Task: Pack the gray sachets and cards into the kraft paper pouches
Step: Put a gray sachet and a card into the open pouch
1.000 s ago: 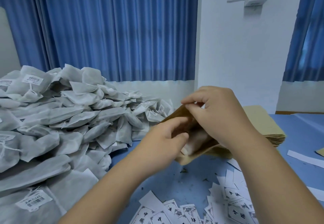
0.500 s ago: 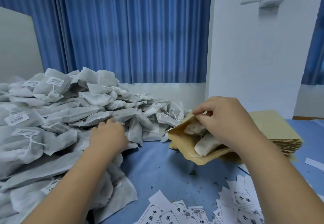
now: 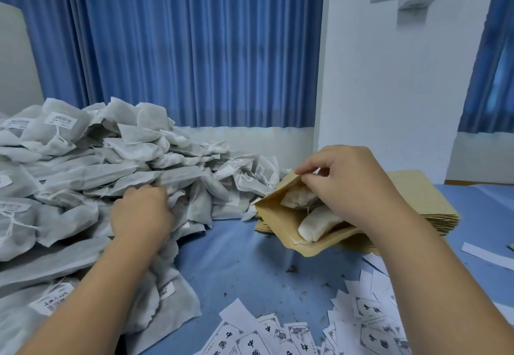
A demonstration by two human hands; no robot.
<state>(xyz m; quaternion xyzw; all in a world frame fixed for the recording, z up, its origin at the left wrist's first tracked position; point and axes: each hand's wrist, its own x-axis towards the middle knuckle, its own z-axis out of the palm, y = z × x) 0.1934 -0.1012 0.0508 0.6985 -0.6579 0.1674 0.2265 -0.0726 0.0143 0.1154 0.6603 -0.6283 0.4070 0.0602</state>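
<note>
A big heap of gray sachets covers the left half of the blue table. My left hand lies on the heap's right slope, fingers curled into the sachets; what they grip is hidden. My right hand pinches the upper lip of an open kraft pouch and holds it above the table. Two sachets stick out of its mouth. Printed white cards lie scattered along the near edge.
A stack of flat kraft pouches lies behind my right hand. Loose paper strips sit at the right. Bare blue tabletop with small crumbs shows between heap and pouch. A white wall and blue curtains stand behind.
My left hand left the pouch and went left onto the sachet heap, then dug in a little deeper. My right hand kept the pouch open in about the same spot.
</note>
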